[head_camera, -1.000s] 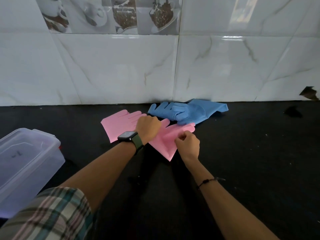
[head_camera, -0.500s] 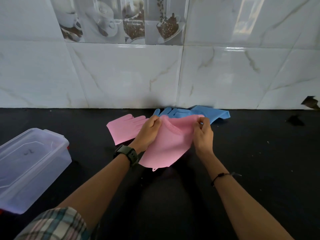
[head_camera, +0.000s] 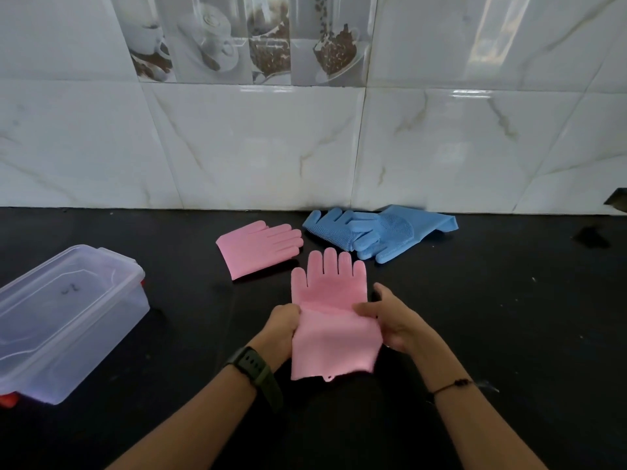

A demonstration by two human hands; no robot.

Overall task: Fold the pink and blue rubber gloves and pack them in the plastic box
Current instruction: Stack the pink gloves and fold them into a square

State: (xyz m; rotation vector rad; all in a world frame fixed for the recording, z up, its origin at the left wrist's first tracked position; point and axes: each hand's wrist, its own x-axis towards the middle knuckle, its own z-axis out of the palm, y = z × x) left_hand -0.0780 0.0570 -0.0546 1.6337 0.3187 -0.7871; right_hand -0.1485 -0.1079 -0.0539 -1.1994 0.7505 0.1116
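Observation:
A pink rubber glove [head_camera: 330, 320] lies flat on the black counter, fingers pointing to the wall. My left hand [head_camera: 281, 329] grips its left edge and my right hand [head_camera: 395, 322] grips its right edge near the cuff. A second pink glove [head_camera: 258, 247] lies flat farther back on the left. Two blue gloves [head_camera: 369, 232] lie overlapping against the wall at the back right. The clear plastic box [head_camera: 64, 320] with its lid on sits at the left.
The black counter [head_camera: 509, 317] runs to a white tiled wall [head_camera: 271, 147] at the back. A small red object [head_camera: 8, 400] shows under the box's near corner.
The pink glove was lifted off the other gloves, pulled toward me and laid flat with its fingers toward the wall. Both hands shifted from its upper part to its cuff sides.

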